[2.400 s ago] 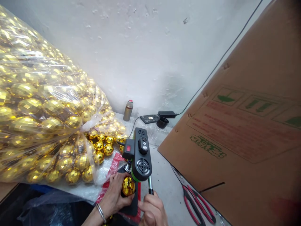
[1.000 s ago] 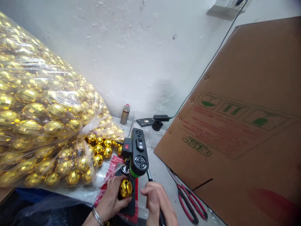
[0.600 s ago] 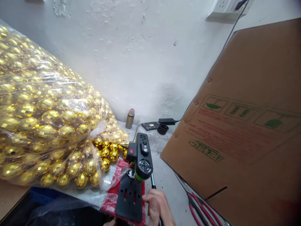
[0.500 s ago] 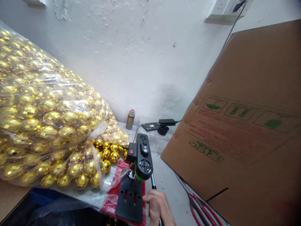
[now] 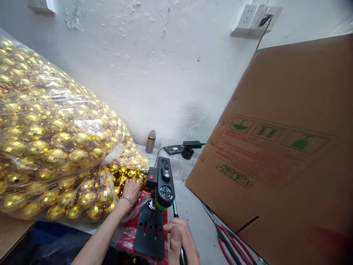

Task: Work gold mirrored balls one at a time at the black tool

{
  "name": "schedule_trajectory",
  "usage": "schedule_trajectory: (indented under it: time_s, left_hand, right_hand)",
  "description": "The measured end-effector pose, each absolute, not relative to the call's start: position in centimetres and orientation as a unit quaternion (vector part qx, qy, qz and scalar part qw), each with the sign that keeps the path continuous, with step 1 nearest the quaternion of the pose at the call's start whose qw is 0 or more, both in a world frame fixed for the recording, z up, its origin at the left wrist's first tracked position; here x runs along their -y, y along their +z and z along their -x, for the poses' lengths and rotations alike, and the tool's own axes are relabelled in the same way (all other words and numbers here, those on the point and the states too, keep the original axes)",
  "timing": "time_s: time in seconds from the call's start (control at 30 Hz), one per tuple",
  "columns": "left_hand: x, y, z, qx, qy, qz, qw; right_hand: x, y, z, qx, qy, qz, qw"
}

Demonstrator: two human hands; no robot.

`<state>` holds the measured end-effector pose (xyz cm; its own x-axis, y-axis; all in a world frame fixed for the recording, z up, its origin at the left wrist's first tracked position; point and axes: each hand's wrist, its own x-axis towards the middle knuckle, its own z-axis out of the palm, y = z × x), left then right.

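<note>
My left hand (image 5: 131,192), with a bracelet on its wrist, reaches over small shiny gold faceted balls (image 5: 122,179) at the mouth of a clear plastic bag (image 5: 63,140). Its fingers are stretched out and touch the balls; no ball shows plainly held. My right hand (image 5: 182,239) is closed round the black grip of a metal lever (image 5: 175,208). That lever runs up to a black machine (image 5: 165,184) with round grilles and a green band. A small box with a red switch (image 5: 151,177) is at its left, above a black slotted base plate (image 5: 149,235).
Red plastic sheeting (image 5: 129,237) lies beneath the base plate. A large cardboard box (image 5: 275,154) leans at the right, with red-and-black handled tools (image 5: 234,244) beside it. A small bottle (image 5: 150,141), a black ring-shaped cap (image 5: 188,152) and a power adapter (image 5: 192,144) stand near the wall.
My left hand has come into view from below and reached onto the gold balls. My right hand stays on the lever grip. The view has shifted slightly.
</note>
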<state>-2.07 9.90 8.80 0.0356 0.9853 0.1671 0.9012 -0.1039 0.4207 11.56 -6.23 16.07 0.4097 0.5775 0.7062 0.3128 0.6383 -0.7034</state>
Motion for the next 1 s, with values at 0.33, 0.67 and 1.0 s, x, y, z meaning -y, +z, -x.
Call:
schedule_trajectory:
  time_s: [0.33, 0.67, 1.0]
  left_hand:
    - [-6.1, 12.4, 5.1, -0.626, 0.447, -0.575, 0.277]
    - [1.8, 7.1, 2.0, -0.543, 0.475, -0.391, 0.572]
    - [1.7, 5.4, 0.3, -0.553, 0.394, -0.659, 0.322]
  right_hand:
    - [6.3, 16.8, -12.1, 0.548, 0.122, 0.419, 0.714]
    - [5.6, 18.3, -14.1, 0.635, 0.090, 0.400, 0.654]
    - [5.2, 18.9, -15.2, 0.680, 0.057, 0.374, 0.628]
